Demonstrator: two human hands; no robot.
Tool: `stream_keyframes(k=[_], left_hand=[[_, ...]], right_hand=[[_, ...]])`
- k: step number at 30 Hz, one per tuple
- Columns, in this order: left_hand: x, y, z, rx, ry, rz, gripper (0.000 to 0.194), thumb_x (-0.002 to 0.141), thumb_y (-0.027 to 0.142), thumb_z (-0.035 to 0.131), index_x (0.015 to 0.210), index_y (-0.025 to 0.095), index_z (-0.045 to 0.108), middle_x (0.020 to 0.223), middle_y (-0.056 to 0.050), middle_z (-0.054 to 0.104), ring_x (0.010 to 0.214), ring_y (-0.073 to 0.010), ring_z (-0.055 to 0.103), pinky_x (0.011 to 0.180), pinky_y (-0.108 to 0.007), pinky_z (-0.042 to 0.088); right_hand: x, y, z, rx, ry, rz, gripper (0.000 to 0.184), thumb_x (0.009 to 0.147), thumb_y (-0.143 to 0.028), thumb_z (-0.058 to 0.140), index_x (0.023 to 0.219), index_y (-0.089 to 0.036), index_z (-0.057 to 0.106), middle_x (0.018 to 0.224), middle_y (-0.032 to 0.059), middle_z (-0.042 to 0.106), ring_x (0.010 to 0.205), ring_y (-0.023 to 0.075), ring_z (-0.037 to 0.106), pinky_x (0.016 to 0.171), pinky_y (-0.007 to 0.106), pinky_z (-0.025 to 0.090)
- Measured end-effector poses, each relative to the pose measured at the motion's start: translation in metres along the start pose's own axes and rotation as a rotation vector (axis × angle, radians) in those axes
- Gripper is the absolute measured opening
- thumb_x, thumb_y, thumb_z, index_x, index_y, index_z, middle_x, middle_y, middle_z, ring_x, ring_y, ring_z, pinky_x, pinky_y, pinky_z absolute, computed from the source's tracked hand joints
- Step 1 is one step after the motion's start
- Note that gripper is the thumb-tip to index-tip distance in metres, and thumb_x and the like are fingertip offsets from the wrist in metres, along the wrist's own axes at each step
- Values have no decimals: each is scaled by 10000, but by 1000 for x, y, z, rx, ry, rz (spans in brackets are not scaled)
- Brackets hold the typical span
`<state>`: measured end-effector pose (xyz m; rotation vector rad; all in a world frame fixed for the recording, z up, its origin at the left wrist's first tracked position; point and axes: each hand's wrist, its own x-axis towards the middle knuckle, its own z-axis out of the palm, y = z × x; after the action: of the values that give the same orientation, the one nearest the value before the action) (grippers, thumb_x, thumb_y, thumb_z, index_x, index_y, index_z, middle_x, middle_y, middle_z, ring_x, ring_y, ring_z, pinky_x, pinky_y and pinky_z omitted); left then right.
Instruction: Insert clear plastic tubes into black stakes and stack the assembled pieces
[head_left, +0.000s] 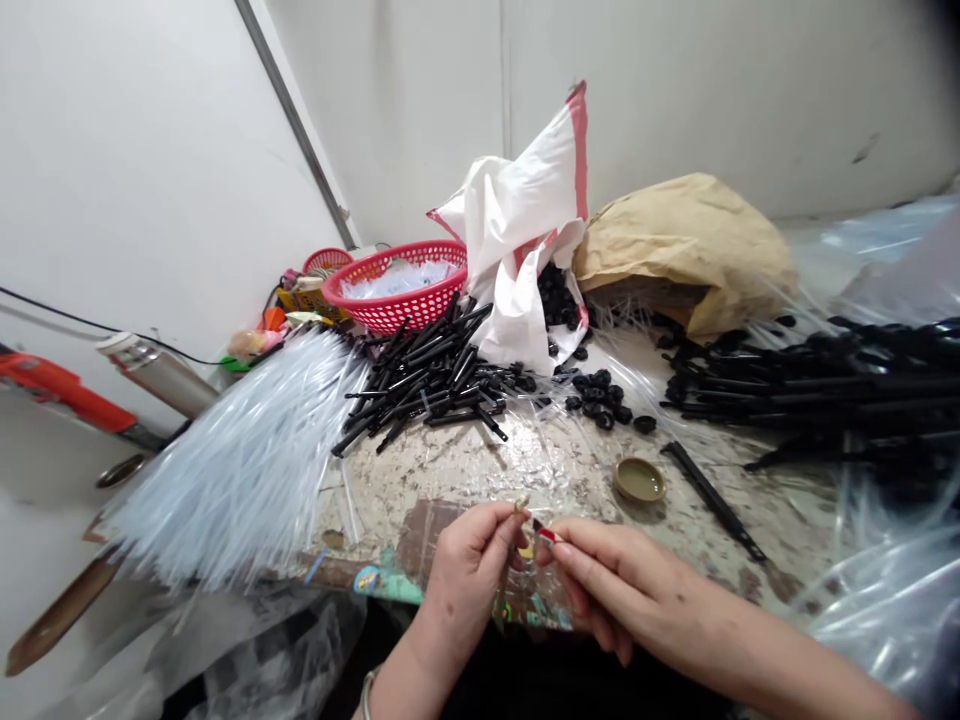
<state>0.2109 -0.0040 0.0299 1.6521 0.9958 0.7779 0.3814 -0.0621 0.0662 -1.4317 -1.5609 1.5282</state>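
Near the front edge of the worktable, my left hand (pixel 474 555) is closed, thumb and forefinger pinching a small pale-tipped piece (pixel 520 504) whose lower part is hidden. Close beside it, my right hand (pixel 611 570) grips a small brush-like tool with a red and white handle (pixel 549 535). Its dark tip points at the left fingertips; I cannot tell whether it touches the piece. Just beyond my right hand sits a shallow round dish (pixel 639 480) with some liquid in it. A single black plastic rod (pixel 712 500) lies to its right.
Clear plastic tubes (pixel 247 460) are heaped at the left. Black rods (pixel 427 375) and black round caps (pixel 600 395) lie behind. A red basket (pixel 397 310), a white sack (pixel 517 210) and a brown paper bag (pixel 682 240) line the back. More black rods (pixel 817 390) fill the right.
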Motion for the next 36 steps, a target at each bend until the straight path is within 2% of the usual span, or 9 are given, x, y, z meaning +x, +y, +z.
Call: stream_keyframes(k=[4, 8, 16, 21, 27, 36], left_hand=[[-2, -6, -6, 212, 34, 204, 173, 879, 233, 472, 870, 172, 633, 691, -2, 580, 607, -99, 535, 610, -221, 441], [-5, -11, -8, 303, 31, 309, 174, 887, 187, 447, 936, 172, 614, 709, -8, 568, 592, -96, 531, 589, -220, 449], [-6, -13, -8, 376, 14, 321, 186, 890, 175, 427, 962, 163, 598, 765, -44, 605, 664, -128, 565, 632, -253, 471], [-6, -14, -8, 382, 4, 388, 175, 877, 148, 450, 964, 168, 600, 779, -51, 629, 707, -137, 571, 656, -248, 468], [-10, -16, -8, 377, -8, 434, 189, 871, 113, 448, 978, 172, 593, 805, -63, 648, 732, -141, 584, 679, -256, 478], [-11, -18, -15, 416, 34, 514, 235, 856, 102, 464, 1038, 180, 590, 840, -71, 648, 759, -147, 596, 681, -259, 499]], right_hand=[[6, 3, 5, -37, -8, 39, 344, 931, -397, 311, 690, -191, 444, 442, -47, 463, 334, 62, 424, 342, 149, 348], [10, 5, 6, -29, 13, 65, 332, 929, -377, 315, 685, -191, 442, 406, -58, 447, 300, 56, 405, 307, 133, 316], [9, 0, 9, -90, 41, -5, 318, 922, -355, 321, 670, -198, 435, 402, -66, 425, 293, 48, 381, 307, 138, 309], [9, 4, 10, -88, 68, -26, 281, 920, -336, 313, 694, -211, 424, 434, -45, 481, 317, 73, 428, 341, 176, 340], [12, 0, 11, -278, 170, -194, 282, 899, -265, 334, 636, -206, 416, 517, -20, 470, 458, 97, 439, 473, 232, 343], [12, -1, 10, -242, 93, -122, 296, 904, -260, 347, 626, -200, 428, 482, -35, 453, 426, 81, 406, 474, 232, 308]])
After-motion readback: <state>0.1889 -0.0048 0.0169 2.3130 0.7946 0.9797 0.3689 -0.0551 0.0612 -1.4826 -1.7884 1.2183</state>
